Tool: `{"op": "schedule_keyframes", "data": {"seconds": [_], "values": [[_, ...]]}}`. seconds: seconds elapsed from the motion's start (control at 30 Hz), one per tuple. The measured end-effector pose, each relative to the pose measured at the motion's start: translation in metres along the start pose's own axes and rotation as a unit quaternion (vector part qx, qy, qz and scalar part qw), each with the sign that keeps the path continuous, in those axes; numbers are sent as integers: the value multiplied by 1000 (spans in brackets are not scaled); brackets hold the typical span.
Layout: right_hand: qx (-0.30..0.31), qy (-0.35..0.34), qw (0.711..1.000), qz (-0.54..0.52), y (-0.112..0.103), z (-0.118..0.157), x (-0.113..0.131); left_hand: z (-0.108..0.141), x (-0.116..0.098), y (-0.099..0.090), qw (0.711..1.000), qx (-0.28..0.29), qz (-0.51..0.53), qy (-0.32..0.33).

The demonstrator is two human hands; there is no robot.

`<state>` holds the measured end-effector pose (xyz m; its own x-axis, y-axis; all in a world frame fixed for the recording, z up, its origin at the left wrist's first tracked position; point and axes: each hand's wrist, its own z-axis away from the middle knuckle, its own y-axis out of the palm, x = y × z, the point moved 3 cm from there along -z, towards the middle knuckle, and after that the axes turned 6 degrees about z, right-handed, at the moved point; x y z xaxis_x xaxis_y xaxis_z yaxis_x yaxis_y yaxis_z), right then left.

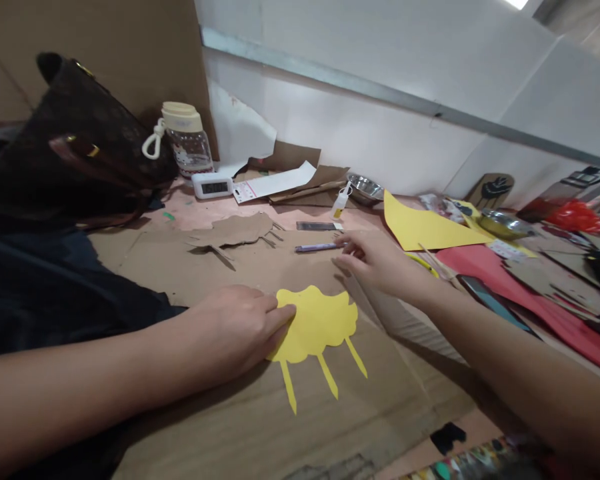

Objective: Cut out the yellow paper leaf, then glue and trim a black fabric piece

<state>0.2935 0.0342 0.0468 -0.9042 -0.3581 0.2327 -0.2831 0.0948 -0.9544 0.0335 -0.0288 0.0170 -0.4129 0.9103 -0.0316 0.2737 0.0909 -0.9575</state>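
A yellow paper cutout [320, 320] with a scalloped, cloud-like body and three thin pointed legs lies on the brown cardboard sheet [220, 427]. My left hand [240, 327] holds it down at its left edge, index finger stretched over the paper and the other fingers curled; the thumb is hidden. Beyond the cutout, my right hand [365, 260] hovers with thumb and forefinger apart at the right end of a purple pen [315, 248]. Whether the fingertips touch the pen is hard to make out. A cardboard cutout [240, 230] of similar shape rests farther back.
Behind the pen are a dark flat strip [317, 226], a small glue bottle [341, 201] and a metal bowl [365, 190]. A digital timer [213, 187], a water bottle [187, 143] and a handbag [75, 147] stand left. Yellow paper [425, 227] and red sheets [510, 287] lie right.
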Motion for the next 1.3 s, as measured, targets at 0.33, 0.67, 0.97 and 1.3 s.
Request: {"op": "schedule_keyframes", "data": {"seconds": [0.33, 0.67, 0.97, 1.3], "values": [[147, 54, 985, 66, -9, 74, 54, 0, 0, 4, 1000, 28, -13, -4], [122, 38, 990, -53, 6, 89, 60, -3, 0, 4, 998, 59, -21, -23], [59, 146, 885, -438, 15, 72, 47, -3, 0, 6, 997, 64, -25, -18], [2, 172, 919, -355, 6, 67, 59, -1, 1, 0, 992, 43, 77, -85]]}}
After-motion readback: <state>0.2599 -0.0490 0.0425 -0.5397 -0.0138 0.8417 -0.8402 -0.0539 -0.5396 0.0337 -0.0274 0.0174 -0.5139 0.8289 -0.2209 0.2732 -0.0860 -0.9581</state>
